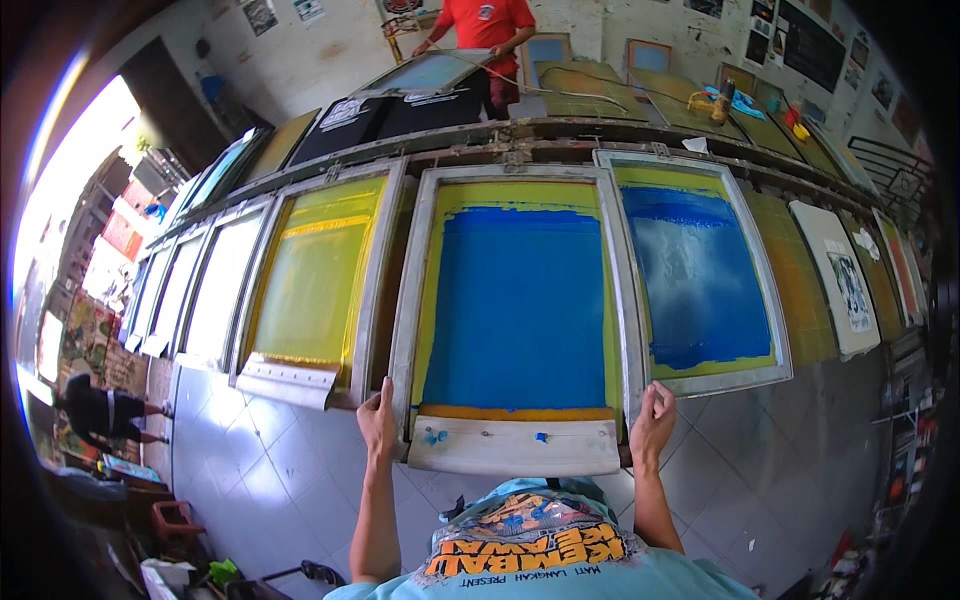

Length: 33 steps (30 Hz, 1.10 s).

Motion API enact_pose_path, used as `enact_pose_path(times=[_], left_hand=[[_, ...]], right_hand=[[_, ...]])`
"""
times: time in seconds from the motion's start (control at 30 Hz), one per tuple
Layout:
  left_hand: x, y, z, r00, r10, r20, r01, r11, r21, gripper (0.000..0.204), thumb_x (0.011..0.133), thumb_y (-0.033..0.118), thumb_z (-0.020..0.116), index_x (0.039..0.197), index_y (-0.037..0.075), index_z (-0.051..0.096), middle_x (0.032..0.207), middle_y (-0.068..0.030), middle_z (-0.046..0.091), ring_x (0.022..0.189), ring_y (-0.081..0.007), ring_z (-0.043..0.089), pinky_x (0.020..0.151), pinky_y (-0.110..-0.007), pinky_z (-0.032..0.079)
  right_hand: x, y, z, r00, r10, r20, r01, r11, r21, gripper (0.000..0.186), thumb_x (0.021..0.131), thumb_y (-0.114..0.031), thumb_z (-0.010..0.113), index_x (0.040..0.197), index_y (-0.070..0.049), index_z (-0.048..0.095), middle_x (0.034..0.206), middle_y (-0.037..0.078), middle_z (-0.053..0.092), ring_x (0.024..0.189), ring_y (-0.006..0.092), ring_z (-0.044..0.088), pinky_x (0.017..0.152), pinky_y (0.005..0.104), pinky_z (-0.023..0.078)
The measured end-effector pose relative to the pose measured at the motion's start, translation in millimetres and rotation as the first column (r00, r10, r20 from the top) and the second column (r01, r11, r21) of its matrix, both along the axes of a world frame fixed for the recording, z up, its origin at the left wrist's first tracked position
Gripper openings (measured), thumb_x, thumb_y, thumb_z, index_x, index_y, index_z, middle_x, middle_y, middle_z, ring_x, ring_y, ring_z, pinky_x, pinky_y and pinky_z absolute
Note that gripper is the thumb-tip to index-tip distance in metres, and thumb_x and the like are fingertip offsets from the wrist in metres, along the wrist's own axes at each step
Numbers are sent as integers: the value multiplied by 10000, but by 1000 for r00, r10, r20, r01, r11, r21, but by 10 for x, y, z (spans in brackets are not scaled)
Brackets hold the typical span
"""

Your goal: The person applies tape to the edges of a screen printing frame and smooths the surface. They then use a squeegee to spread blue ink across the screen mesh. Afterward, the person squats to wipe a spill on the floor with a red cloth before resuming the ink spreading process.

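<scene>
A silk-screen frame (618,290) lies in front of me, its mesh coated with blue ink (520,305) inside a yellow-green border. Along its near end runs a pale wooden strip (515,446) with bolts and blue ink spots. My left hand (377,418) is closed at the frame's near left corner, thumb up along the side. Opposite it, my right hand (652,420) has its fingers curled in at the near right corner. The undersides of both grips are hidden. Whatever lies beneath the frame cannot be seen.
To the right sits a second blue-inked screen (690,270); to the left, a yellow one (318,270). Brownish boards (790,270) and a white printed shirt (850,285) continue rightward. Across the bench, a person in a red shirt (485,22) holds another screen (425,72) above black shirts (340,118).
</scene>
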<state>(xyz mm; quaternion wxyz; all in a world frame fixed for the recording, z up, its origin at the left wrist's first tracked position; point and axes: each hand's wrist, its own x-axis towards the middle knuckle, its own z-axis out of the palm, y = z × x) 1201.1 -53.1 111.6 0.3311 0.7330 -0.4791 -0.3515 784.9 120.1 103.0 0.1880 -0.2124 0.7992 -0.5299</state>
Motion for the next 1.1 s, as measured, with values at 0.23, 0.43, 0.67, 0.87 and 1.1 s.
enact_pose_path(times=[0.23, 0.43, 0.67, 0.87, 1.1], left_hand=[[195, -665, -444, 991, 66, -118, -71, 996, -47, 634, 1008, 497, 660, 683, -48, 647, 571, 2, 501, 576, -110, 383, 535, -351, 297], [220, -1018, -672, 994, -24, 108, 30, 998, -51, 652, 1018, 476, 643, 641, -52, 578, 559, -22, 440, 598, -127, 357, 572, -357, 285], [167, -1032, -823, 987, -98, 124, 113, 986, -123, 640, 1036, 482, 613, 608, 64, 386, 592, 16, 300, 611, -139, 270, 567, -377, 236], [161, -1195, -701, 896, -217, 388, 256, 965, -53, 710, 994, 586, 613, 996, -110, 752, 719, -240, 656, 647, -306, 547, 627, -500, 425], [98, -1174, -651, 921, -217, 325, 206, 976, 70, 768, 982, 596, 625, 1286, -110, 647, 1214, -346, 674, 1092, -445, 660, 964, -512, 508]], right_hand=[[172, -766, -105, 995, 27, 98, -27, 1000, -5, 520, 952, -377, 761, 1276, 5, 620, 986, 176, 734, 906, 232, 710, 820, 345, 530], [187, -1142, -136, 991, 56, -122, -38, 989, 144, 817, 907, -666, 681, 1358, 3, 551, 1200, 328, 668, 1151, 469, 660, 972, 504, 532], [289, -1237, -226, 942, 60, -331, 12, 977, 212, 785, 905, -641, 695, 1330, 2, 551, 1013, 261, 706, 965, 427, 709, 864, 488, 563], [300, -1320, -184, 919, 88, -385, 45, 944, 325, 797, 902, -642, 701, 1405, -39, 565, 1117, 256, 693, 1048, 389, 692, 906, 473, 555], [405, -1270, -191, 905, 119, -409, 74, 902, 426, 853, 902, -628, 708, 1465, -11, 534, 1120, 251, 688, 985, 385, 684, 877, 470, 548]])
